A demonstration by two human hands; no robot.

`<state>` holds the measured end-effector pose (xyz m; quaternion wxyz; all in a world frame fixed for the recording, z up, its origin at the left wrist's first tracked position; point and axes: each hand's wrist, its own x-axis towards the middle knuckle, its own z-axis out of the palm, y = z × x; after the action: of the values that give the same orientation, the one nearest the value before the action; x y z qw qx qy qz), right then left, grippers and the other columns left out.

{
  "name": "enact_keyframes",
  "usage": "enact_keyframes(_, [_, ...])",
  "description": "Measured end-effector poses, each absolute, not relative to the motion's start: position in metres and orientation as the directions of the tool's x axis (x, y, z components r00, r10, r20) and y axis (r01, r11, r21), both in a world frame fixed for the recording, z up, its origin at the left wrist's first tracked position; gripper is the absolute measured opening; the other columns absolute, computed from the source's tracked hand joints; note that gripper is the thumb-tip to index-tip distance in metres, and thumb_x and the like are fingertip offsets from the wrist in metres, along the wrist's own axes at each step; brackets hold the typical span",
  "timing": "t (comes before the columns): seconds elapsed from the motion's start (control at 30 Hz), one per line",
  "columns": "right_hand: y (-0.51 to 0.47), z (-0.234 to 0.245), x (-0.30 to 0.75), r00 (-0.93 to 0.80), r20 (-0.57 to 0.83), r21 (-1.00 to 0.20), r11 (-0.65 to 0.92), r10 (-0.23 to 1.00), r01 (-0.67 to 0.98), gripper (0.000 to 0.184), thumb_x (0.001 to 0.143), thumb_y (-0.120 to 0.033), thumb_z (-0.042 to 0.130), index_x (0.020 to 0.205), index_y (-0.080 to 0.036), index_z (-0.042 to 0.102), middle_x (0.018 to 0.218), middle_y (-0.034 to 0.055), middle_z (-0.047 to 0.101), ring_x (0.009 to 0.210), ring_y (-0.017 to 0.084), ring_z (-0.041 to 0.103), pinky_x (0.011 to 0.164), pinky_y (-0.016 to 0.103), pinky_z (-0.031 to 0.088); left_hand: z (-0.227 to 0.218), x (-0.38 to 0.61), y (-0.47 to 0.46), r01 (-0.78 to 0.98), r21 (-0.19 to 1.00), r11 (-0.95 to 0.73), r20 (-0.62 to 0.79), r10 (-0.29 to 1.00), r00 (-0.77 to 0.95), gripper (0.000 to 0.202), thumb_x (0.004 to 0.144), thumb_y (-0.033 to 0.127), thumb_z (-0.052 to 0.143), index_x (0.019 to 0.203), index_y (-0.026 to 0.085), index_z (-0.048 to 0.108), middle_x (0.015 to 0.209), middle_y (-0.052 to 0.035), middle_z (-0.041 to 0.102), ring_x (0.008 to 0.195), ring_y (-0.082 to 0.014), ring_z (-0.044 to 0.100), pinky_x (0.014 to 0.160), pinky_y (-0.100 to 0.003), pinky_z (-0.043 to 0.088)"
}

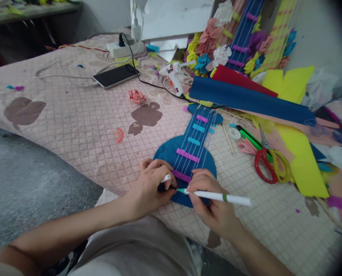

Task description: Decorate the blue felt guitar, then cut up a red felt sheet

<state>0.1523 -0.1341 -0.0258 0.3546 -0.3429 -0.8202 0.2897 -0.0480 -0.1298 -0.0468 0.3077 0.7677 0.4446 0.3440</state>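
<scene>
A blue paper guitar with pink and light-blue strips and thin white strings lies flat at the table's near edge. My right hand grips a white marker with a green band, its green tip pointing left over the guitar's lower body. Facing it, my left hand is closed with a small white pen cap sticking out between its fingers. The left fingertips sit close to the marker's tip; whether they touch it I cannot tell.
Red-and-yellow scissors, a green cutter and a tape roll lie right of the guitar. Behind it are a white glue gun, its black cord, a phone and a power strip. Coloured paper covers the right side.
</scene>
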Motion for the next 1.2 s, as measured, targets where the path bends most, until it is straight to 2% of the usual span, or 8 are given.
enact_keyframes(0.5, [-0.1346,-0.0252,0.1513,-0.508,0.388,-0.712,0.600,0.769,0.364,0.020,0.080,-0.007,0.052,0.094,-0.022,0.052,0.080,-0.0002,0.058,0.082,0.017,0.056,0.091,0.047,0.044,-0.0478,-0.0479,-0.1288,0.475,0.774,-0.420,0.257,0.893,0.370,0.015,0.074,0.011,0.064,0.076,0.021,0.053,0.081,0.0028,0.064,0.098,-0.0181,0.056,0.091,-0.041,0.028])
enact_keyframes(1.0, [-0.1344,-0.0257,0.1529,-0.504,0.377,-0.720,0.588,0.777,0.369,0.021,0.080,-0.007,0.052,0.094,-0.022,0.052,0.081,0.0003,0.057,0.085,0.018,0.054,0.091,0.047,0.043,-0.0472,-0.0476,-0.1290,0.460,0.775,-0.432,0.279,0.888,0.365,0.021,0.073,0.008,0.063,0.073,0.020,0.046,0.081,0.0053,0.067,0.097,-0.0169,0.056,0.092,-0.041,0.027])
enact_keyframes(1.2, [-0.1342,-0.0262,0.1534,-0.481,0.364,-0.731,0.565,0.798,0.384,0.018,0.081,-0.009,0.051,0.093,-0.023,0.052,0.080,0.0004,0.057,0.085,0.019,0.054,0.090,0.047,0.044,-0.0470,-0.0476,-0.1293,0.493,0.765,-0.414,0.246,0.896,0.371,0.018,0.074,0.011,0.063,0.072,0.021,0.048,0.082,0.0039,0.068,0.098,-0.0183,0.057,0.092,-0.042,0.028])
